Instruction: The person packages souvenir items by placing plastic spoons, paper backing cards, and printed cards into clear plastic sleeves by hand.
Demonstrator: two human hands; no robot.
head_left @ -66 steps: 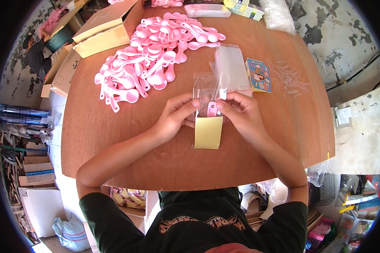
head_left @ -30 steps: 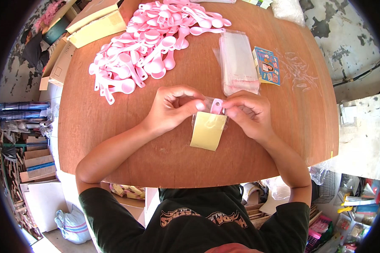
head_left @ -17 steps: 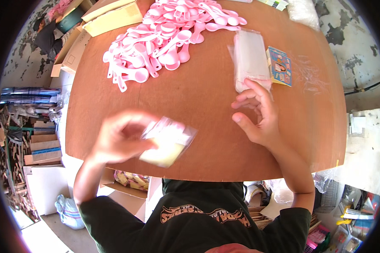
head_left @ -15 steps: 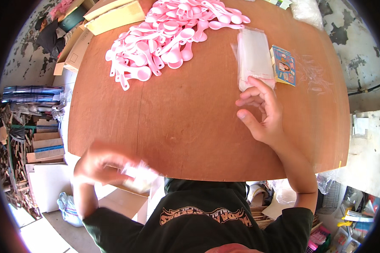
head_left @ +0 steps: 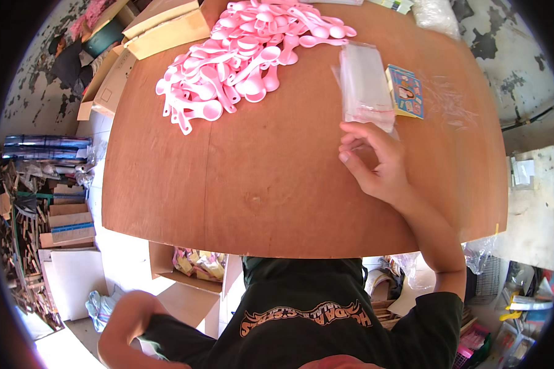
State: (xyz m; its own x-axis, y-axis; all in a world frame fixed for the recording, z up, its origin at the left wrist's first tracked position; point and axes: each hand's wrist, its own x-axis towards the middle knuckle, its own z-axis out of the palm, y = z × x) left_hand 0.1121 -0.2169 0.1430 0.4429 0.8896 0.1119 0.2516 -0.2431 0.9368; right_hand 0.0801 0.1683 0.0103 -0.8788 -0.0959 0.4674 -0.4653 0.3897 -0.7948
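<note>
My right hand (head_left: 375, 161) hovers over the table at the lower end of a stack of clear plastic bags (head_left: 367, 83). Its fingers are loosely curled, with a gap between forefinger and thumb, and nothing shows in them. Beside the stack lies a pile of blue and yellow printed cards (head_left: 407, 92). At the far left of the table is a large heap of pink measuring spoons (head_left: 246, 67). Only my left arm (head_left: 126, 329) shows, bent at the lower left; the hand is out of sight.
Below the table's front edge stands an open cardboard box (head_left: 162, 261) holding several pink and yellow packets (head_left: 200, 263). Thin clear plastic strips (head_left: 446, 101) lie right of the cards. A yellowish carton (head_left: 169, 31) sits at the far left corner, a white plastic bundle (head_left: 436, 17) at the far right.
My left hand, blurred with a clear packet in it, has left the table's front edge and dropped out of view. The box of packets now shows. My right hand's fingers have curled closer together.
</note>
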